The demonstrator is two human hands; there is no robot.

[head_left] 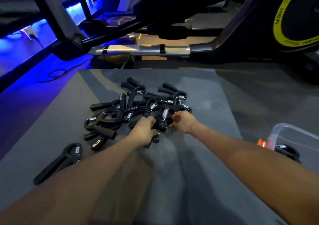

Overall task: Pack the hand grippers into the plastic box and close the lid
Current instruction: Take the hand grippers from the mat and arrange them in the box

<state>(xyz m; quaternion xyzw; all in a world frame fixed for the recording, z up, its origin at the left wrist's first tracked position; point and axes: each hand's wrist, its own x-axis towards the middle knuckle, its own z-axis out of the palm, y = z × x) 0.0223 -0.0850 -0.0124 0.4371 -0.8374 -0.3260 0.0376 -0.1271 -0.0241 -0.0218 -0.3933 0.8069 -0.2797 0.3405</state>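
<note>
Black hand grippers (138, 102) with silver springs are lying heaped on the grey mat; one (286, 151) is sitting inside the clear plastic box (293, 135) at right.

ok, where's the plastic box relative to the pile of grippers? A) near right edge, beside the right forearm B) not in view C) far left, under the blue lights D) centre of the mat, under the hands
A: the clear plastic box sits at the right edge of the view beside the right forearm, with one hand gripper already in it, while the pile lies mid-mat.
</note>
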